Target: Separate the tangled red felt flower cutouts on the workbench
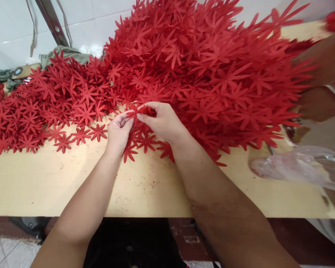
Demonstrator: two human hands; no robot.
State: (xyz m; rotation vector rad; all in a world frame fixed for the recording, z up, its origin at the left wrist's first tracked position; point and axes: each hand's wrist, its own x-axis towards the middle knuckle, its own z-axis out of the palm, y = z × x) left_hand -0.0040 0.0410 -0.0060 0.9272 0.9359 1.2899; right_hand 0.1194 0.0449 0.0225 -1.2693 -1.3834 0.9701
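Here, seen from above, two bare forearms are reaching across a pale wooden desk (44, 182) toward a huge heap of red cut-outs (206, 63). The left hand (118, 130) and the right hand (163, 121) are meeting at the near edge of the heap, fingertips almost touching. Between them they are pinching one red flower piece (142, 110): the left fingers (127, 118) are closing on its left side, and the right fingers (145, 116) are curling over it from the right, so most of the piece is lying hidden under the right hand's knuckles. Both sets of fingers are nearly closed around it.

No writing or labels are showing anywhere.

The cut-outs are flat, thin and matte, like felt or foam sheet, each shaped as a star-like flower with narrow pointed petals. They are lying loose and overlapping, piled high at the right and thinning to a single layer at the left. The desk surface is smooth and speckled with red crumbs. A crumpled clear plastic bag (301, 167) is resting at the right edge, and white glossy tiles (11, 22) are lining the wall behind.
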